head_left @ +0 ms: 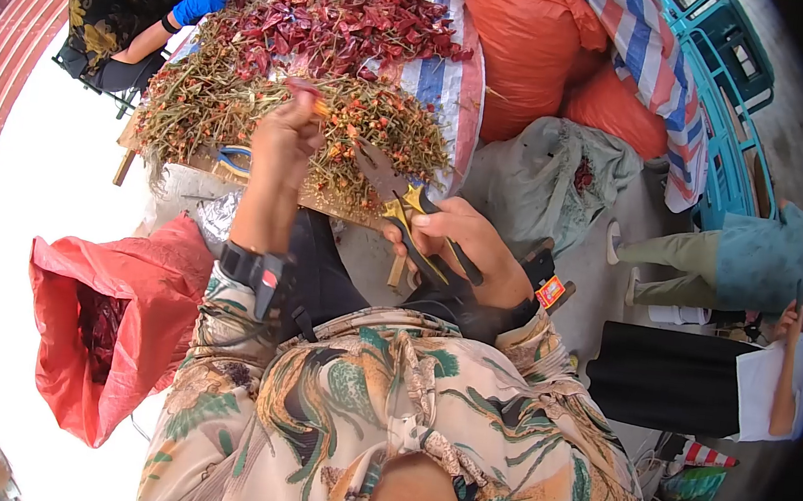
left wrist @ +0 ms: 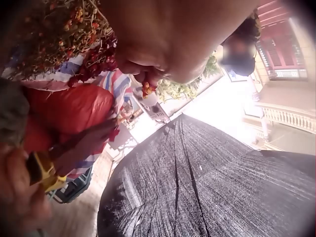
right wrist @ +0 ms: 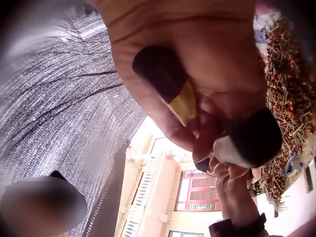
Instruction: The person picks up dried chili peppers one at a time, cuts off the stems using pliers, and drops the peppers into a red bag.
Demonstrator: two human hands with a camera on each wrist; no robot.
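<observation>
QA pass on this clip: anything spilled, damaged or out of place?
Nothing stands out. The left hand pinches a chili above the heaped stems; the right hand grips yellow-handled shears. The dried chilies stay piled on the striped tarp.

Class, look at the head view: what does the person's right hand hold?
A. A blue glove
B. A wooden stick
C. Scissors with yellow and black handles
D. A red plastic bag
C: the right hand grips the scissors with yellow and black handles, blades pointing toward the pile of dried red chillies and stems.
</observation>
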